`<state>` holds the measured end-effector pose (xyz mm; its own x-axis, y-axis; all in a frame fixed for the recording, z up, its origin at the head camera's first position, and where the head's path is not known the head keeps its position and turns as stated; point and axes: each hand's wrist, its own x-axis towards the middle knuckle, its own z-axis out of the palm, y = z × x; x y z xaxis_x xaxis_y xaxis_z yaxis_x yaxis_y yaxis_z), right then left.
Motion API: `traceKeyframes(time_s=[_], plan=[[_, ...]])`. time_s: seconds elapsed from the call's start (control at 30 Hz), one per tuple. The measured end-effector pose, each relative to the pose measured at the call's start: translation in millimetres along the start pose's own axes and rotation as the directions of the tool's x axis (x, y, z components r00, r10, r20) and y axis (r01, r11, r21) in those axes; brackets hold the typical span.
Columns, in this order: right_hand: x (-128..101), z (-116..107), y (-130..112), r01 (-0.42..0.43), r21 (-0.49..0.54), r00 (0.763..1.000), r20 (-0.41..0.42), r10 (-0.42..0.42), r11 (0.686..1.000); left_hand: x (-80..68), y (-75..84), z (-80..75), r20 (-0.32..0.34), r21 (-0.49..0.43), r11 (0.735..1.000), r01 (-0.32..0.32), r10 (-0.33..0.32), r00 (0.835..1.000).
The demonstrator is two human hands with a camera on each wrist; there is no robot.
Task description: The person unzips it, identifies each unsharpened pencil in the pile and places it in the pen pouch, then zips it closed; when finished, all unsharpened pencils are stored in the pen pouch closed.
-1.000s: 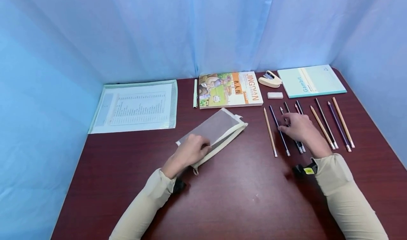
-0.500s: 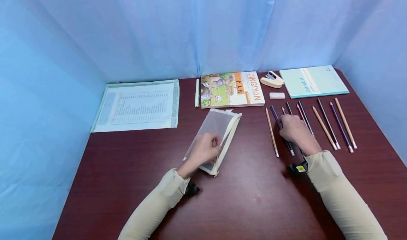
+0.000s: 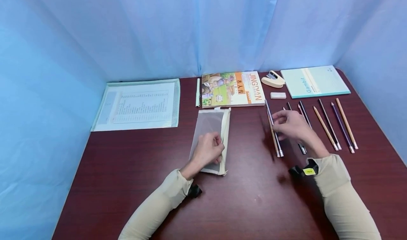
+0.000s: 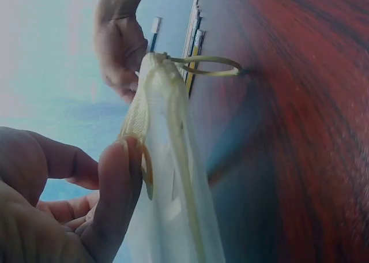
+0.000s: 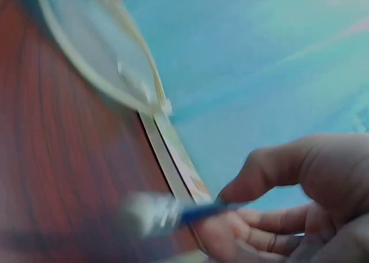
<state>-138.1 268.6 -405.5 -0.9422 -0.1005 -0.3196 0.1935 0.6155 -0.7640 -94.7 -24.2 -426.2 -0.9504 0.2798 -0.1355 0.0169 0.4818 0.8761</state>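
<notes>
My left hand (image 3: 208, 148) pinches the zipped edge of a pale mesh pencil pouch (image 3: 210, 120). In the left wrist view, thumb and fingertip are at the zipper pull (image 4: 147, 173), and a cord loop (image 4: 210, 64) sticks out from the pouch's end. My right hand (image 3: 292, 127) grips a blue pencil (image 5: 195, 213) between thumb and fingers, its blurred white eraser end towards the right wrist camera. From the head, this pencil overlaps a plain wooden pencil (image 3: 274, 141). Under and beside the right hand lie a few dark pencils (image 3: 304, 111), partly hidden.
More pencils (image 3: 342, 127) lie in a row at the right. Along the back are a document folder (image 3: 143, 105), a pale green pen (image 3: 198, 91), a book (image 3: 233, 89), a stapler (image 3: 273, 79), an eraser (image 3: 278, 95) and a notebook (image 3: 318, 81). Blue curtains (image 3: 159, 31) border the table.
The pouch has turned from slanted to nearly upright in the head view, with my left hand shifting right. My right hand has taken hold of the blue pencil and moved it left.
</notes>
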Motion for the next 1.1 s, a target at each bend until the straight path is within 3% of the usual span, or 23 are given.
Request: traceKeyframes(time_s=[0.07, 0.17, 0.3, 0.43, 0.57, 0.73, 1.1], plan=[[2, 11, -2, 0.003, 0.166, 0.997, 0.075, -0.016, 0.986, 1.1, -1.4, -0.4, -0.007, -0.024, 1.0, 0.002, -0.002, 1.0], [6, 29, -5, -0.018, 0.344, 0.979, 0.198, -0.054, 0.939, 1.7, -1.5, -1.0, -0.014, -0.054, 0.999, 0.008, -0.009, 1.0], [11, 54, -11, -0.075, 0.45, 0.943, 0.322, -0.083, 0.89, 2.0, -0.9, -1.7, -0.015, -0.085, 0.996, 0.029, -0.03, 0.999], [19, 77, -18, -0.125, 0.497, 0.924, 0.373, -0.081, 0.858, 2.2, -0.3, -1.7, -0.006, -0.118, 0.991, 0.06, -0.061, 0.998], [28, 95, -24, -0.162, 0.535, 0.929, 0.365, -0.055, 0.829, 3.3, -0.6, -1.7, 0.017, -0.158, 0.984, 0.081, -0.079, 0.997], [31, 110, -31, -0.172, 0.566, 0.953, 0.302, -0.008, 0.807, 5.2, -1.7, -0.5, 0.037, -0.184, 0.98, 0.081, -0.076, 0.996], [25, 128, -48, -0.125, 0.514, 0.982, 0.187, 0.031, 0.849, 5.6, -3.2, 1.7, 0.046, -0.2, 0.977, 0.074, -0.066, 0.997]])
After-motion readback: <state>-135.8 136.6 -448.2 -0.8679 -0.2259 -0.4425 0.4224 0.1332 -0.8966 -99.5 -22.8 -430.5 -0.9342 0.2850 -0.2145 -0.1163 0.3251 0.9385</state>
